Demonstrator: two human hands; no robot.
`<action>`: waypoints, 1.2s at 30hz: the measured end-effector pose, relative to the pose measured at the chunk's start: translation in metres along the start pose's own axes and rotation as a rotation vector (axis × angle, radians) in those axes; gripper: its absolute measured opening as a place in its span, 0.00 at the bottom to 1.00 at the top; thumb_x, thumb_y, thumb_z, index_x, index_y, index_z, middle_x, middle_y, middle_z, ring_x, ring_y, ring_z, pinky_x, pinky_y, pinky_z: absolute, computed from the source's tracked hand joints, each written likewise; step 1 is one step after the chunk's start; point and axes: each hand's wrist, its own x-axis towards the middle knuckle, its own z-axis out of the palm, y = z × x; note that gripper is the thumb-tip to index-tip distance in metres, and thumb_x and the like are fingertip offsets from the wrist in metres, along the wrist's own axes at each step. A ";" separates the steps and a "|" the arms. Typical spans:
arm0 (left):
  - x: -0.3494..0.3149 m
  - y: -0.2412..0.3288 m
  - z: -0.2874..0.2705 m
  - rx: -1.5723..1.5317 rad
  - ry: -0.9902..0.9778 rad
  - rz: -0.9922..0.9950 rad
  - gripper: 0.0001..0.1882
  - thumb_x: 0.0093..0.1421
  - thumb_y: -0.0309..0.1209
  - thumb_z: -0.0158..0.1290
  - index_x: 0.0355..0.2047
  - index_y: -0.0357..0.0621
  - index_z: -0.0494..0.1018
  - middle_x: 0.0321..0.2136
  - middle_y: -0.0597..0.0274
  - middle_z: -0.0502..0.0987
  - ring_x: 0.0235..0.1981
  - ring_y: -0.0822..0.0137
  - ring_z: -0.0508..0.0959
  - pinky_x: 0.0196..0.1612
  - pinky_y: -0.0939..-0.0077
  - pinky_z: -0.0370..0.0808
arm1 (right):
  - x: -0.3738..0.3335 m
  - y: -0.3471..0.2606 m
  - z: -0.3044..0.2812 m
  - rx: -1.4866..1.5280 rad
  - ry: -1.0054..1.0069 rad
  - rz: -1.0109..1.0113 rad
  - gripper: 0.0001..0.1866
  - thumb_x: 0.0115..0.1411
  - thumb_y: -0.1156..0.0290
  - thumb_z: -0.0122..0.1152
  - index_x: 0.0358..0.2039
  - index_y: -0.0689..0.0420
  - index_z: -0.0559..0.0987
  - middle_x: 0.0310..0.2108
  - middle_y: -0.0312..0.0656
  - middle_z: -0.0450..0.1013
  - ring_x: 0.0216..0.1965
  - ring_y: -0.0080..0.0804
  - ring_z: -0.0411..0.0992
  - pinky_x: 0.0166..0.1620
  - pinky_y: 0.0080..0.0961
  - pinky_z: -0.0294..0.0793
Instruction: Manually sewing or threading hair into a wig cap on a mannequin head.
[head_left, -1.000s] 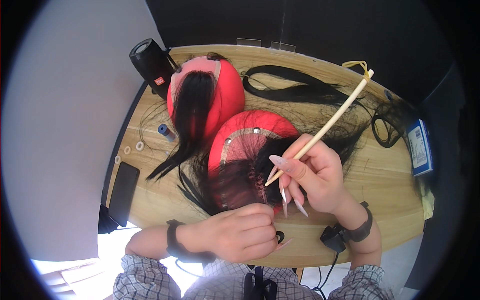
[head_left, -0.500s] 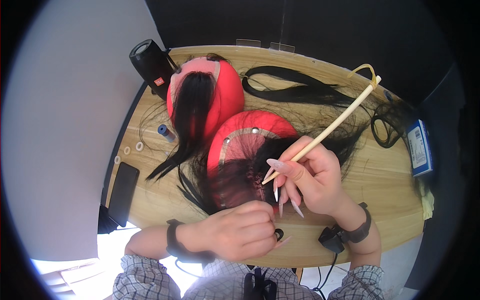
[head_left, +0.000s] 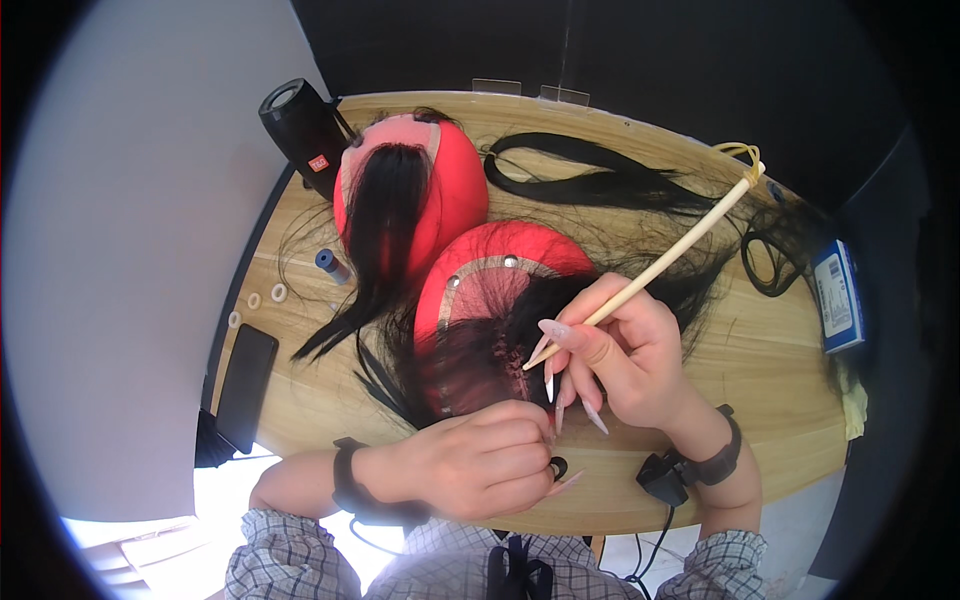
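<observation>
My right hand [head_left: 632, 350] is closed in a pen-like pinch on a wooden-handled ventilating needle [head_left: 668, 258]. A yellow rubber band hangs from the tool's far end. Its near tip meets the hair roots on the pink mesh of the near wig cap [head_left: 490, 290], which is pinned over a red head form [head_left: 440, 300]. Black hair [head_left: 545, 310] spreads across this cap and under my right hand. Just in front of the form, my left hand [head_left: 490, 460] is closed with its fingers curled; what they hold is hidden. A small black ring [head_left: 558, 468] shows beside those fingers.
Behind, a second red form [head_left: 462, 175] carries a mesh cap with a long black lock [head_left: 385, 200]. A black speaker [head_left: 300, 135], blue-capped tube [head_left: 332, 265] and phone [head_left: 247, 390] lie left. Loose hair [head_left: 590, 165] and a blue-white box [head_left: 838, 295] sit far and right.
The needle handle's far end has swung slightly right and down, and its rubber band has shifted. My left hand has barely moved.
</observation>
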 end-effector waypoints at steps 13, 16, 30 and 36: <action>-0.002 0.000 -0.003 0.030 -0.018 0.027 0.11 0.49 0.20 0.60 0.17 0.40 0.67 0.21 0.62 0.68 0.24 0.64 0.73 0.39 0.67 0.78 | -0.001 -0.002 -0.002 0.084 0.022 0.055 0.06 0.67 0.74 0.51 0.37 0.64 0.72 0.23 0.42 0.73 0.13 0.14 0.66 0.19 0.13 0.68; -0.004 0.001 -0.004 0.067 -0.054 0.038 0.10 0.50 0.23 0.60 0.19 0.38 0.68 0.21 0.62 0.66 0.25 0.64 0.72 0.43 0.67 0.77 | -0.001 0.004 -0.006 0.128 -0.021 0.020 0.08 0.68 0.73 0.49 0.37 0.64 0.72 0.23 0.41 0.73 0.14 0.14 0.66 0.19 0.11 0.66; -0.003 0.003 -0.003 0.066 -0.051 0.074 0.10 0.51 0.26 0.59 0.20 0.38 0.68 0.20 0.63 0.63 0.24 0.65 0.70 0.47 0.66 0.76 | -0.003 0.003 -0.009 0.070 -0.093 -0.015 0.12 0.69 0.71 0.46 0.33 0.65 0.73 0.20 0.40 0.72 0.14 0.13 0.64 0.20 0.12 0.63; -0.003 0.003 -0.007 0.129 -0.091 0.097 0.09 0.51 0.23 0.59 0.21 0.42 0.69 0.21 0.65 0.67 0.23 0.70 0.72 0.46 0.69 0.79 | -0.002 0.002 -0.010 0.109 -0.120 -0.010 0.11 0.69 0.71 0.48 0.34 0.66 0.74 0.21 0.39 0.72 0.13 0.11 0.60 0.19 0.11 0.62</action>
